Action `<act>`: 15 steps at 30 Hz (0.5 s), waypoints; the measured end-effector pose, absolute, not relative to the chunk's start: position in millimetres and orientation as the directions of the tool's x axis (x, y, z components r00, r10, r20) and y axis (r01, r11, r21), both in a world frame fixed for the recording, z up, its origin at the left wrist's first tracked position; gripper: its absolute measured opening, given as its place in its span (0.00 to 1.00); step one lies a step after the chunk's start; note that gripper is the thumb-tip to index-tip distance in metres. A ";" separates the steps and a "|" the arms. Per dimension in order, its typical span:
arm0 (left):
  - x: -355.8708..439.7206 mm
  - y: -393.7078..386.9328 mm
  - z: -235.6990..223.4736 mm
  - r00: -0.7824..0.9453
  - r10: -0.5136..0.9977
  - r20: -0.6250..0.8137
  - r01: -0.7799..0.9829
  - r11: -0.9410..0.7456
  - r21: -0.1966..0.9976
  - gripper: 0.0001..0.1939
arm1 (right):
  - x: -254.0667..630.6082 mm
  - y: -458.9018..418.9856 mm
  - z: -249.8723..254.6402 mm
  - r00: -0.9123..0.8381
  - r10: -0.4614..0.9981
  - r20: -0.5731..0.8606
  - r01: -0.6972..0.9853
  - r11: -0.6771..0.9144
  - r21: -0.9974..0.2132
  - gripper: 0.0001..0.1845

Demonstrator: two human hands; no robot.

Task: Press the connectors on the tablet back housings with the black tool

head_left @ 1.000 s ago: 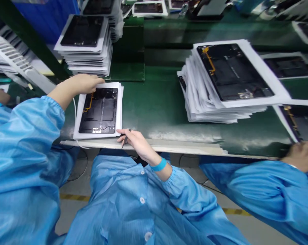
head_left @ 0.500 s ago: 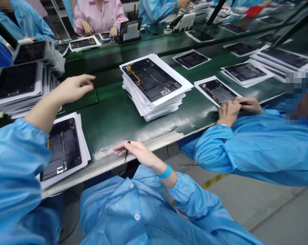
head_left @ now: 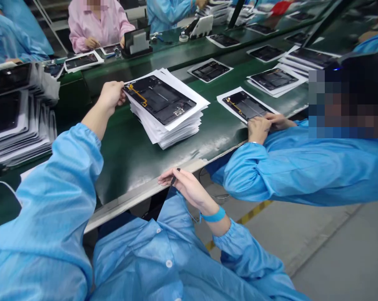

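My left hand (head_left: 112, 97) is closed at the left corner of a black tablet back cover (head_left: 164, 100), fingers pinching its edge. This cover has an orange flex cable (head_left: 137, 95) along one side. It lies on white paper atop a tall, uneven stack of paper sheets (head_left: 173, 136). My right hand (head_left: 189, 186) is low by the table's front edge, palm partly up. A thin black pointed tool, perhaps tweezers (head_left: 175, 175), is held between its thumb and fingers. The blue band (head_left: 213, 215) circles my right wrist.
A co-worker's hands (head_left: 261, 125) rest on another back cover (head_left: 245, 104) at right. Stacks of covers (head_left: 22, 133) stand at left, and more (head_left: 314, 56) lie at far right. Single covers (head_left: 210, 70) lie along the green table (head_left: 123, 163). Across it sits a person in pink (head_left: 98, 25).
My left hand has moved right from open air to the stack and closed on the top cover's corner. My right hand still holds the tool. The view has swung, shifting things left.
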State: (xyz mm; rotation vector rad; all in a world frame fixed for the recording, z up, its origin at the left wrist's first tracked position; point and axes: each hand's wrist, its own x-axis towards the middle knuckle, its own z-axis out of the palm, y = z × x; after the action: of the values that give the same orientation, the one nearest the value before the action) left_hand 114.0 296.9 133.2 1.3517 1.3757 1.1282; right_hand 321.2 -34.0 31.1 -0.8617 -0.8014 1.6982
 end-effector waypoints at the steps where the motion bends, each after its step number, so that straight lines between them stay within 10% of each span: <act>1: 108.7 286.4 132.9 -0.020 1.000 0.024 0.169 -0.020 0.985 0.14 | 323.5 -30.9 34.2 -0.194 0.971 -0.142 -0.495 -0.222 -0.840 0.31; 15: 102.9 188.3 111.0 -0.042 0.992 -0.122 -0.244 0.109 0.964 0.14 | 371.1 68.9 79.7 0.184 0.969 0.164 -0.441 0.230 -0.868 0.16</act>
State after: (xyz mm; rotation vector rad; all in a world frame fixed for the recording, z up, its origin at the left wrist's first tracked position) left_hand 102.9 188.3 111.0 0.9180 1.1210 1.2691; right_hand 371.1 68.9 79.7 -0.7791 -0.8502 1.1507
